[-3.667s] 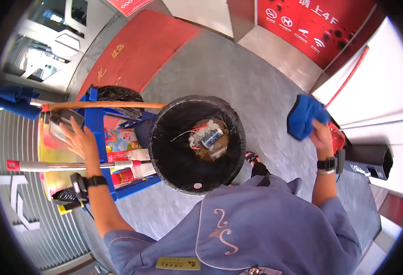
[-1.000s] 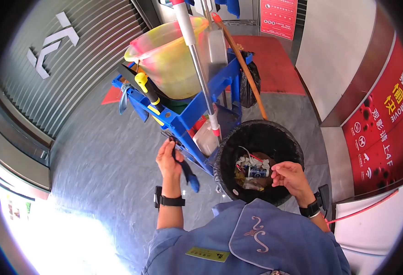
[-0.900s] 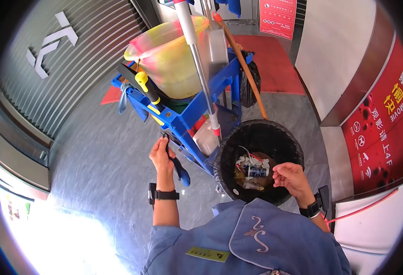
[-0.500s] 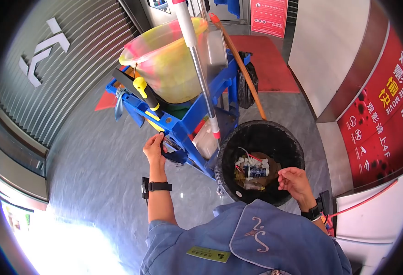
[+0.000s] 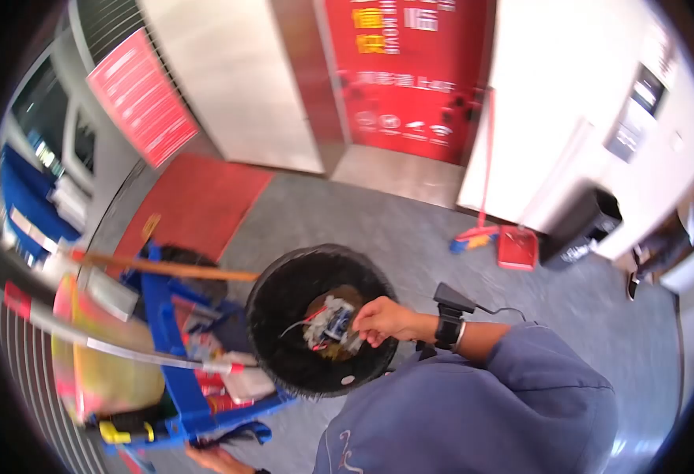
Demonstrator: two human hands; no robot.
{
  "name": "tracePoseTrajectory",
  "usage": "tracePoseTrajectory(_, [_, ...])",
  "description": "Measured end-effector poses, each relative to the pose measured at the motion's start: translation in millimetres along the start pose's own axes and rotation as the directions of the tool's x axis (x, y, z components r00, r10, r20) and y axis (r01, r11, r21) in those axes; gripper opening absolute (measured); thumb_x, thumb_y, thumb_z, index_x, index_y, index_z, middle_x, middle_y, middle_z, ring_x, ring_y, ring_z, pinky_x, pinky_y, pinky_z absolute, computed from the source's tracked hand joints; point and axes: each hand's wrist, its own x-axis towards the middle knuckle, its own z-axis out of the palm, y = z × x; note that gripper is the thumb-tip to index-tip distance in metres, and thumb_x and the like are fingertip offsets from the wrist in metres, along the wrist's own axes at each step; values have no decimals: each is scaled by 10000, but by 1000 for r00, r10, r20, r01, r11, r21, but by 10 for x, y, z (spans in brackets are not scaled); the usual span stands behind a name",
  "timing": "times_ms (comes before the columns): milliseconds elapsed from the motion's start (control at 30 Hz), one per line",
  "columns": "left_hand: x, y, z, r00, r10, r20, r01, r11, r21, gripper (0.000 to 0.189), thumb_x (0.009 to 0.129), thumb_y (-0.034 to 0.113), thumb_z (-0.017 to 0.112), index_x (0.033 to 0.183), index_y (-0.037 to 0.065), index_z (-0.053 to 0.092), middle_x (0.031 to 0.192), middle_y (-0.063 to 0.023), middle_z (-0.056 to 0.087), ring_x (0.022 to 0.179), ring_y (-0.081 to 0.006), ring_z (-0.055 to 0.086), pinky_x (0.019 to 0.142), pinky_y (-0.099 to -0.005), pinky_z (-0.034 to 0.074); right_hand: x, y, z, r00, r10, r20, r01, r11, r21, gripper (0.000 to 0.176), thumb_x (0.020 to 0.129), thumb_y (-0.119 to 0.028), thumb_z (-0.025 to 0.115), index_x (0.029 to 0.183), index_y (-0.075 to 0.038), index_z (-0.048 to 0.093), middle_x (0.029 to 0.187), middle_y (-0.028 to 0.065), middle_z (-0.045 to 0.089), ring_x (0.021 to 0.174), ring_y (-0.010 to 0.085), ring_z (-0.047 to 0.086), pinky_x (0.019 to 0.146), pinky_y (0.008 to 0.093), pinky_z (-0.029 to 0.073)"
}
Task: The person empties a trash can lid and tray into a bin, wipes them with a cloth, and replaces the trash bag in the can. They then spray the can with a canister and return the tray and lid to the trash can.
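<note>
My right hand [image 5: 382, 321] is over the near right rim of a round black bin [image 5: 274, 367], its fingers curled together in a pinch. I cannot tell what, if anything, is between them. Down in the bin lie crumpled white paper [image 5: 316, 332], a dark blue can [image 5: 337, 322] and brown scraps. At the bottom edge of the view, my left hand [image 5: 219, 460] is partly cut off and blurred. It is beside the blue cleaning cart [image 5: 185, 395], just below a dark strap-like piece [image 5: 246, 433] hanging there.
On the cart sit a yellow-pink bucket [image 5: 110, 375] and a yellow-handled tool [image 5: 118, 432]. A silver pole [image 5: 145, 354] and a wooden handle [image 5: 181, 269] slant across it. Against the white wall stand a broom [image 5: 477, 235], red dustpan [image 5: 517, 247] and black bin [image 5: 584, 229]. A person [image 5: 671, 245] is far right.
The view has swung to the right, bringing the broom, dustpan and second black bin into sight. My left hand now shows only at the bottom edge; my right hand stays pinched over the bin.
</note>
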Motion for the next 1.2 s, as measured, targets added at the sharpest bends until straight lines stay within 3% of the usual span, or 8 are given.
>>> tracePoseTrajectory(100, [-119, -114, 395, 991, -130, 18, 131, 989, -67, 257, 765, 314, 513, 888, 94, 564, 690, 10, 533, 637, -147, 512, 544, -308, 396, -129, 130, -229, 997, 9, -80, -4, 998, 68, 104, 798, -123, 561, 817, -23, 582, 659, 52, 567, 524, 117, 546, 486, 250, 479])
tracePoseTrajectory(433, [-1280, -913, 1555, 902, -253, 349, 136, 935, 327, 212, 771, 274, 504, 875, 96, 550, 687, -12, 531, 602, -156, 510, 512, -305, 396, -594, 309, -829, 955, -2, -295, 71, 972, 224, 102, 789, -114, 546, 819, -20, 569, 659, 59, 560, 529, 126, 536, 490, 279, 481])
tracePoseTrajectory(700, [-2366, -1439, 1706, 749, -487, 450, 124, 770, 626, 176, 776, 243, 497, 865, 97, 540, 684, -30, 530, 575, -162, 508, 488, -303, 396, -1161, 553, -1583, 906, -143, -399, 254, 936, 242, 107, 775, -115, 553, 789, -9, 563, 642, 71, 556, 506, 135, 532, 451, 286, 478])
tracePoseTrajectory(900, [-3140, -1861, 1355, 651, -687, 323, 100, 500, 860, 149, 779, 219, 492, 858, 98, 532, 681, -44, 528, 554, -167, 507, 469, -301, 395, -2208, 1032, -2723, 780, -66, -622, 278, 928, 249, 127, 790, -131, 552, 859, -27, 576, 684, 48, 566, 532, 104, 534, 498, 253, 485])
tracePoseTrajectory(1033, [-3500, -2090, 1101, 581, -787, 208, 52, 291, 955, 131, 782, 203, 489, 853, 99, 526, 680, -53, 527, 540, -171, 506, 456, -300, 395, -3167, 1188, -3283, 544, -411, -731, 496, 861, -115, 176, 805, -136, 552, 944, -28, 567, 748, 52, 576, 591, 102, 554, 548, 241, 486])
tracePoseTrajectory(1067, [-3535, -2148, 1085, 560, -803, 203, 23, 260, 965, 127, 782, 199, 488, 851, 99, 525, 680, -55, 527, 536, -172, 506, 453, -300, 395, -3405, 1125, -3354, 408, -515, -754, 592, 778, -211, 192, 808, -141, 558, 967, -33, 565, 772, 53, 578, 616, 103, 559, 585, 237, 489])
tracePoseTrajectory(1133, [-3580, -2329, 1200, 468, -841, 272, -89, 261, 961, 118, 784, 191, 486, 849, 99, 522, 679, -59, 527, 529, -173, 506, 447, -299, 395, -3961, 867, -3429, 306, -500, -810, 846, 534, -10, 182, 790, -45, 566, 972, -38, 567, 793, 72, 586, 716, 124, 570, 668, 288, 480])
tracePoseTrajectory(1200, [-3618, -2693, 1415, 322, -871, 371, -219, 313, 924, 109, 785, 183, 484, 846, 100, 520, 678, -64, 526, 522, -175, 505, 441, -299, 395, -4395, 703, -3557, 79, -453, -888, 974, 225, -28, 124, 853, -137, 502, 824, -46, 582, 736, 68, 571, 668, 152, 567, 742, 382, 459])
